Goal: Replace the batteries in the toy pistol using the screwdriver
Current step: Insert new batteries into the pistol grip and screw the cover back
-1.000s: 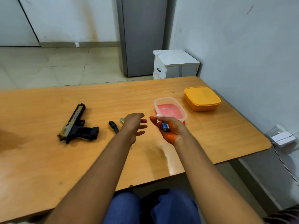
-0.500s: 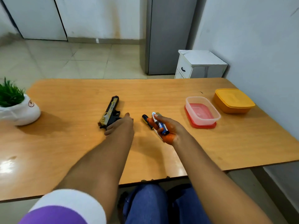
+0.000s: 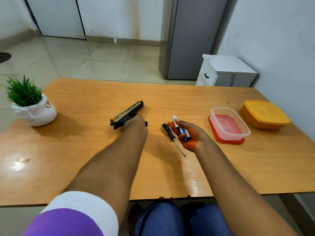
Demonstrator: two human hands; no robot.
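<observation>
The toy pistol (image 3: 127, 114) lies near the middle of the table (image 3: 85, 150), closer to the far edge than the near one, muzzle angled toward the far edge. The left hand (image 3: 134, 124) covers its grip end; the fingers are on the far side of the hand and hidden, so I cannot tell whether they have closed round the grip or only rest on it. The right hand (image 3: 185, 133) is palm up above the table, fingers and thumb curled round what look like 2 batteries (image 3: 181, 129), blue and white.

The screwdriver (image 3: 172, 137) lies on the table just beside the right hand, on its left, handle toward the far edge and tip toward the near edge. Toward the right edge stand a clear tub on a red lid (image 3: 228, 126) and a closed orange container (image 3: 265, 114). A potted plant (image 3: 32, 106) sits at the far left corner.

The step in hand seems to be taking up the pistol. A firm hold low on the grip would be best, then turning it so the battery cover and its screw face up. The right hand is full, so the batteries probably need setting down, ideally in the tub where they cannot roll, before it takes the screwdriver.
</observation>
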